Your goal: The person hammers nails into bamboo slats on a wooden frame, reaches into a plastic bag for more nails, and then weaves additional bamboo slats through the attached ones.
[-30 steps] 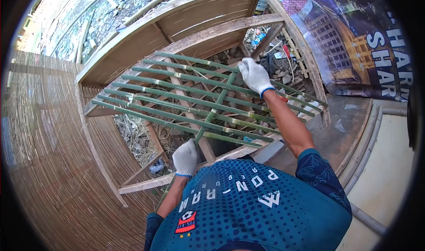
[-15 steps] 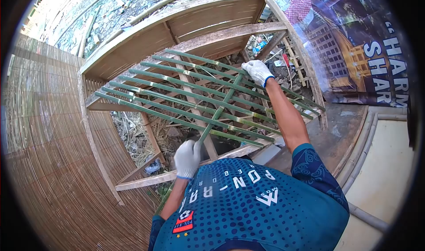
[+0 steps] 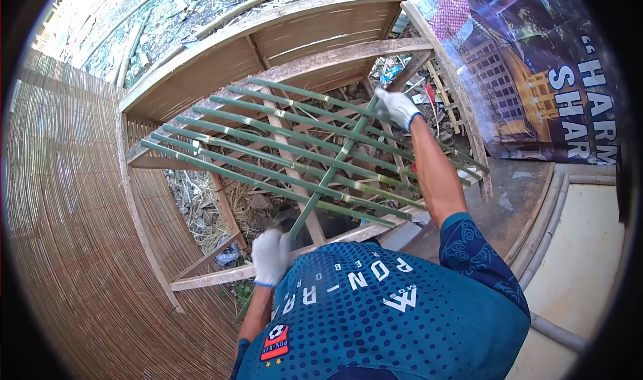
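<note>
Several green bamboo strips (image 3: 268, 142) lie side by side, slanting across a wooden frame (image 3: 221, 276). Another green bamboo strip (image 3: 328, 174) crosses them diagonally, woven among them. At its upper end, my right hand (image 3: 400, 109) in a white knit glove is closed, fingers pinched on the strip's tip. My left hand (image 3: 270, 257), gloved alike, is curled at the strip's near end, beside my shirt; motion blurs its fingers. Part of the strip there is hidden by the hand and shirt.
A woven bamboo-slat screen (image 3: 74, 199) stands on the left. Stones and dry straw (image 3: 251, 209) show beneath the frame. A printed banner (image 3: 536, 78) hangs at right, above a wooden board (image 3: 516, 192) and bamboo poles (image 3: 536, 246).
My left hand has shifted left and slightly down along the crossing strip's line. My right hand has moved slightly right, at the strip's upper end. The laid strips look nearly unchanged.
</note>
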A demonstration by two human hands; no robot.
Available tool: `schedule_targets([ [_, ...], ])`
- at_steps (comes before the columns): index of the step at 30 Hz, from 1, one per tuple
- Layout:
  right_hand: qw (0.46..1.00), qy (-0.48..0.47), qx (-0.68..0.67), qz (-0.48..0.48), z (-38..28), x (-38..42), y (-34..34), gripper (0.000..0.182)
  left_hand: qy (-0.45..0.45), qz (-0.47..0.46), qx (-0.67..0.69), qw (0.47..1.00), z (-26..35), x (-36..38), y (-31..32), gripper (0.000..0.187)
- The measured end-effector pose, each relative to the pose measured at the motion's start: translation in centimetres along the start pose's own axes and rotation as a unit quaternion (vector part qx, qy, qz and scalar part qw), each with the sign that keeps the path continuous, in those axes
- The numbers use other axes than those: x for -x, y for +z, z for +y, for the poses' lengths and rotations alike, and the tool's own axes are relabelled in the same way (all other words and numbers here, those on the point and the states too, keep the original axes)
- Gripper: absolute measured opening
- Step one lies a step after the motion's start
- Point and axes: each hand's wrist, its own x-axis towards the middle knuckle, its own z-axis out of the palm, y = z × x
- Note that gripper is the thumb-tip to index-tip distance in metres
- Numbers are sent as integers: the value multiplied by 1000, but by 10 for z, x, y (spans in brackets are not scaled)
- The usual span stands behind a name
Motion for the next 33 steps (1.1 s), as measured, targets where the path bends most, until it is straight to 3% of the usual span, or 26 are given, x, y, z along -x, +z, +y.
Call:
schedule_targets([
  [2, 984, 47, -137, -103, 18, -3, -5, 43, 48, 9, 2, 999, -10, 20, -26, 24],
  [4, 986, -52, -74, -143, 20, -12, -12, 27, 68, -47, -40, 996, -27, 30, -25, 23],
  [8, 984, -113, -123, -66, 38, -27, 2, 25, 116, -79, -68, 988, -37, 28, -13, 21],
  [9, 978, -96, -171, -76, 39, -29, 5, 23, 89, -72, -79, 990, -34, 28, -10, 20],
  [10, 994, -78, -54, -54, 35, -32, 1, 17, 83, -69, -80, 991, -31, 30, -9, 20],
  [12, 980, -82, -174, -54, 40, -40, 7, 17, 76, -57, -84, 992, -24, 28, -10, 20],
  [15, 961, 14, -266, 75, 24, -47, 10, 17, 75, -16, -91, 993, -7, 11, 13, 25],
  [18, 939, 23, -323, 119, 13, -57, 9, 16, 51, 18, -93, 994, -7, 1, 32, 33],
  [22, 906, 32, -399, 137, 4, -83, 0, 8, 21, 12, -64, 998, 22, -19, 36, 35],
  [26, 930, 43, -337, 144, 5, -126, -17, 14, 10, -9, -13, 1000, 23, -34, 40, 32],
  [30, 894, 28, -414, 168, 8, -158, -35, 14, 13, -57, 46, 997, 16, -5, 4, 24],
  [33, 901, 34, -395, 177, 3, -164, -59, 13, 26, -106, 37, 993, -3, 21, -9, 19],
])
